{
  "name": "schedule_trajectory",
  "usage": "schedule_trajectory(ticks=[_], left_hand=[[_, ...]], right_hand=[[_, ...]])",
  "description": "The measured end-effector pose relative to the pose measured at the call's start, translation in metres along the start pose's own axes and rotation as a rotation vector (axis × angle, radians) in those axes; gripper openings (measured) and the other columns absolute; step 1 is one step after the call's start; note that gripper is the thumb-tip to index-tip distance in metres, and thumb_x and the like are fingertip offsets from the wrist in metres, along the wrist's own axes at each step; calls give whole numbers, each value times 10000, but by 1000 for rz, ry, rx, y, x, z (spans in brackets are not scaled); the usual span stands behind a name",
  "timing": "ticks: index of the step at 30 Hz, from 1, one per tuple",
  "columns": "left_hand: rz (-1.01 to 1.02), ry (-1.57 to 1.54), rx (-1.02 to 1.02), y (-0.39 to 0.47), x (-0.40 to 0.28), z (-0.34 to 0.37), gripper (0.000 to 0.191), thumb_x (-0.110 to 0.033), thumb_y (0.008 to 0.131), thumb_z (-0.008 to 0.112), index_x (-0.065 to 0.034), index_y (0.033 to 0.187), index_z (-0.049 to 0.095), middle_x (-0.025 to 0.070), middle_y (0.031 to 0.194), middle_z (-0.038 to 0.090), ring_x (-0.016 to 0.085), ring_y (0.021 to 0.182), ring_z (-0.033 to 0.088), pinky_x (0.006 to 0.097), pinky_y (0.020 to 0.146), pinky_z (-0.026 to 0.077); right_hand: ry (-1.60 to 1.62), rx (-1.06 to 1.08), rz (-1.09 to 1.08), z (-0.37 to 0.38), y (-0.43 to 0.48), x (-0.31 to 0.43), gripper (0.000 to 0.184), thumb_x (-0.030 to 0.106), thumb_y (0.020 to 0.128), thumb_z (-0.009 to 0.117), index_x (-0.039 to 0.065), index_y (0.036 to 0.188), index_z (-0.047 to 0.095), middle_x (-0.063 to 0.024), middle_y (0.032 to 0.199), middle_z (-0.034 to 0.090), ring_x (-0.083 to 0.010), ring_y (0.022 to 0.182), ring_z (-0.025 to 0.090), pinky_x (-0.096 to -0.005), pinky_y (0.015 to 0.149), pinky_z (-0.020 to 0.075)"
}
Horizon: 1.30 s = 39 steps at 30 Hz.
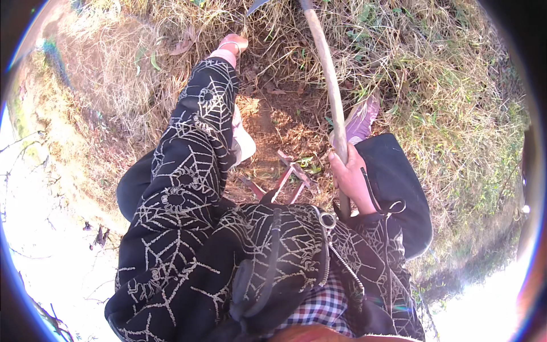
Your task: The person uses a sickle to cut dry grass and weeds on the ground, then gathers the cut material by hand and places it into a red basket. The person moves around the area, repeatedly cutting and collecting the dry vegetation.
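My right hand (349,173) is closed around a long, slightly curved wooden handle (328,68), near its lower end. The handle runs up past the top edge of the picture. Just left of it, at that edge, shows the tip of a metal blade (257,6); the join between them is out of view. My left hand (234,42), with a thin band at the wrist, reaches forward into dry grass (273,25). Its fingers are mostly hidden, so whether it grips any grass is unclear.
Between my feet lies bare reddish soil (267,124). A pink-purple shoe (363,117) is on the right, a pale one (243,143) on the left. Below the soil are reddish frame bars (283,181), partly under my jacket. Dry and green grass (440,98) grows at the right.
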<state>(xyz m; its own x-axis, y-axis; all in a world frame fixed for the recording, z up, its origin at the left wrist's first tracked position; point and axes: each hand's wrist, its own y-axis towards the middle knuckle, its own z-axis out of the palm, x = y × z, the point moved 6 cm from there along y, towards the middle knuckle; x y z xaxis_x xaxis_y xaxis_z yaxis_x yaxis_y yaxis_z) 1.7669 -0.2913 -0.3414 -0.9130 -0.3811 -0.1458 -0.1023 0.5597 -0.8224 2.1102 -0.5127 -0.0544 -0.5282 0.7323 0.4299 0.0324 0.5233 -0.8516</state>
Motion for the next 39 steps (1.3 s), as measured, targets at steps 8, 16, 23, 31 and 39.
schedule_trajectory(ticks=[8, 16, 23, 31, 39], left_hand=[[-186, -631, 102, 12, 25, -24, 273, -205, 941, 485, 3, 943, 662, 195, 884, 690, 339, 780, 717, 399, 574, 589], [329, 356, -73, 18, 7, -33, 301, -218, 902, 527, -18, 1021, 718, 208, 1041, 699, 352, 994, 679, 418, 875, 540], [259, 291, -83, -5, 4, -33, 322, -214, 910, 524, -8, 1090, 695, 220, 1110, 681, 359, 1064, 657, 432, 922, 519], [424, 385, 239, -79, 20, -28, 328, -298, 992, 490, -37, 1101, 657, 198, 1085, 671, 319, 1027, 638, 441, 888, 488], [303, -318, -546, -119, 66, -206, 385, -410, 957, 544, -70, 1098, 657, 144, 951, 712, 305, 900, 671, 428, 771, 506]], right_hand=[[-360, -53, -86, 33, 75, -36, 359, 295, 907, 626, -18, 1052, 528, -286, 829, 649, -458, 816, 652, -505, 727, 500], [-246, -38, 39, 44, 47, -69, 361, 266, 908, 620, -25, 1102, 532, -297, 827, 647, -458, 823, 660, -489, 723, 513], [-495, -60, -65, 25, 39, -4, 374, 311, 925, 606, -24, 1062, 512, -327, 835, 639, -505, 837, 631, -540, 714, 498], [-646, 54, -174, -3, -123, -6, 352, 213, 906, 647, -19, 1138, 519, -283, 811, 627, -457, 751, 649, -480, 660, 508], [-18, -195, 38, -14, -101, -18, 237, 213, 953, 616, 16, 950, 485, -63, 606, 536, -139, 484, 567, -310, 425, 406]])
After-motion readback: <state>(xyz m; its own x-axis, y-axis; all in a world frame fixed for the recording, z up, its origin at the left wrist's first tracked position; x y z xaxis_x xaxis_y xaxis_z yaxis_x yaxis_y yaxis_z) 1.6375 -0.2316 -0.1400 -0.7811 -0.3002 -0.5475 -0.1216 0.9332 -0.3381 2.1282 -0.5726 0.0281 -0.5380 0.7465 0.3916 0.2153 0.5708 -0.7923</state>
